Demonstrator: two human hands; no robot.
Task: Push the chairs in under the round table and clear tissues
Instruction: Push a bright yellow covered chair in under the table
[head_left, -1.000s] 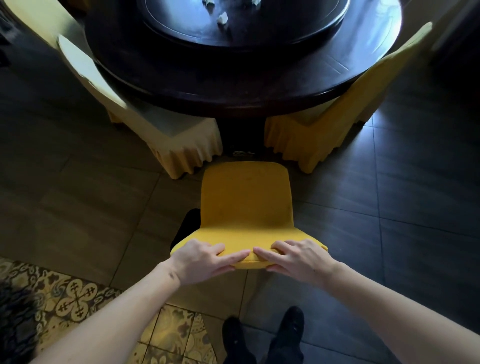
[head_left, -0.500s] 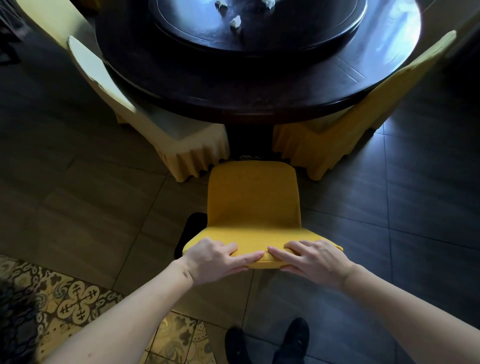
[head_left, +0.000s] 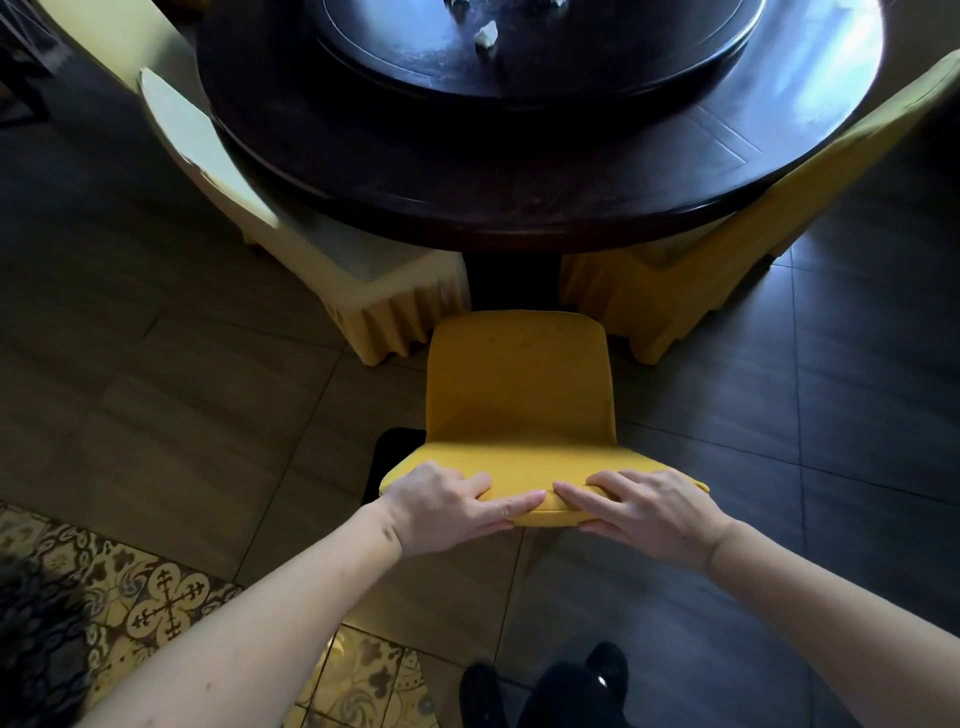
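Yellow fabric is bunching slightly under the fingers (head_left: 511, 504) of the left hand (head_left: 447, 506) and the fingers (head_left: 576, 493) of the right hand (head_left: 649, 512), which are curling over the top edge of the chair (head_left: 519, 395) back, thumbs tucked behind it, both hands gripping it side by side. Compared with a second ago the chair is sitting closer to the surface (head_left: 519, 197): its seat front is now reaching the dark pedestal and slipping between the two covered chairs, the pale one (head_left: 332, 270) left of the chair and the yellow one (head_left: 701, 270) right of it. So the push is progressing, but the seat is still mostly out from under the surface's rim, and I judge that more forward travel is needed. The gap between the skirts of the covered chairs looks narrow, so snagging is a risk. Beyond the chair, a crumpled tissue (head_left: 487, 36) is lying on the turntable (head_left: 519, 52) in the middle of the surface, not yet cleared.
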